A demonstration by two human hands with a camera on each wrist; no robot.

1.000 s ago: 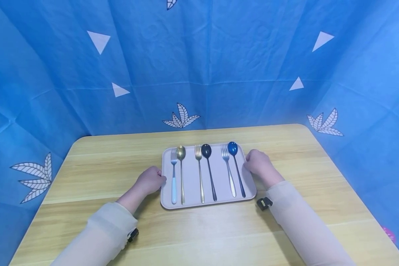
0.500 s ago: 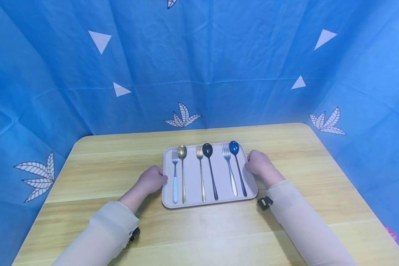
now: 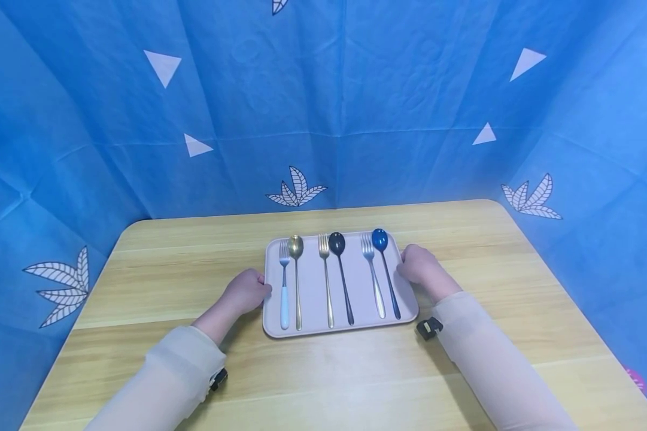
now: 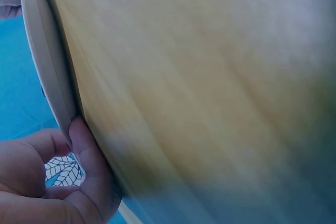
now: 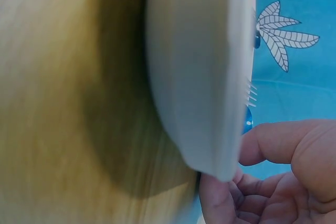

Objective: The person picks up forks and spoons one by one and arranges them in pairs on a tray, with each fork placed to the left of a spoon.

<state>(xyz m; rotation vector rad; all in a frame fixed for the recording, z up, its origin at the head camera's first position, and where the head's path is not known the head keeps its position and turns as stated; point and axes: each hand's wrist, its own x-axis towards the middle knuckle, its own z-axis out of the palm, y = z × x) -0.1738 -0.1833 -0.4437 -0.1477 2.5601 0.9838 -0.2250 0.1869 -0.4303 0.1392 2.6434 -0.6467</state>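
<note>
My left hand [image 3: 245,291] grips the left edge of a pale pinkish tray [image 3: 312,311]. In the left wrist view its thumb and fingers pinch the tray's rim [image 4: 50,61]. At the opposite edge my right hand [image 3: 421,263] holds the tray, thumb above and fingers under the rim [image 5: 210,77]. Three fork-and-spoon pairs lie on it. From the left come a blue-handled fork [image 3: 284,299] with a gold spoon [image 3: 296,248], a gold fork [image 3: 324,248] with a black spoon [image 3: 337,243], and a silver fork [image 3: 368,246] with a blue spoon [image 3: 379,240].
The tray is over a light wooden table [image 3: 323,383] with rounded far corners. A blue curtain [image 3: 323,108] with white triangles and leaf prints hangs behind and on both sides. Each sleeve cuff has a small black device [image 3: 430,328] near it.
The tray and both hands stand almost where they were; the whole view shifts slightly between the first two frames. Both hands keep their hold on the tray.
</note>
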